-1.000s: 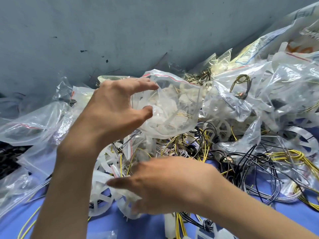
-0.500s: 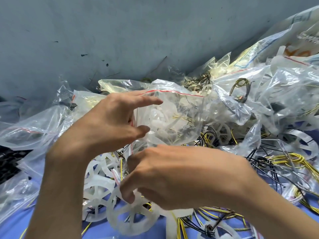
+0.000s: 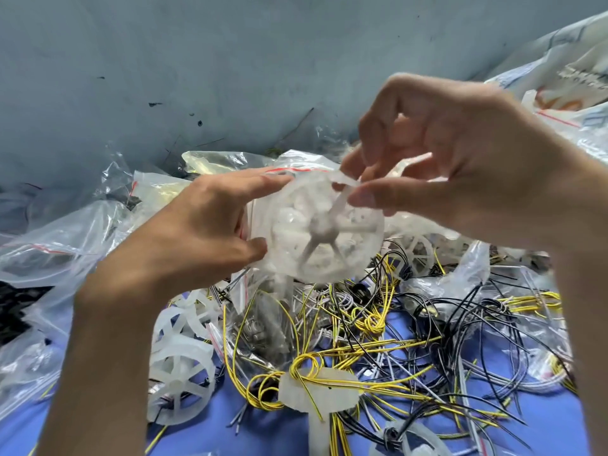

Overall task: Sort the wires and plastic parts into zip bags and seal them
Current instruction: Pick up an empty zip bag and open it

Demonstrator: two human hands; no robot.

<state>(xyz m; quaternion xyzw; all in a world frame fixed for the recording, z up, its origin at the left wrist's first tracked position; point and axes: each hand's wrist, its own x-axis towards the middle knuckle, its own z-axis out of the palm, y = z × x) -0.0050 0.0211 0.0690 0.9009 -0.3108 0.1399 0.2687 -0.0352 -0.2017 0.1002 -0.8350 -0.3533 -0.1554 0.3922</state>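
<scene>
The right hand (image 3: 460, 166) had lifted 1 white spoked wheel (image 3: 324, 232) off the blue tabletop (image 3: 543, 422), pinching its rim. It now hung mid-scene at the zip bag (image 3: 296, 161), whose mouth the left hand (image 3: 204, 225) gripped, so bagging looked near.

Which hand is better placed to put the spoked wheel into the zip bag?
Right. The right hand pinches the white spoked wheel by its rim, just in front of the zip bag; the left hand is busy holding that bag.
</scene>
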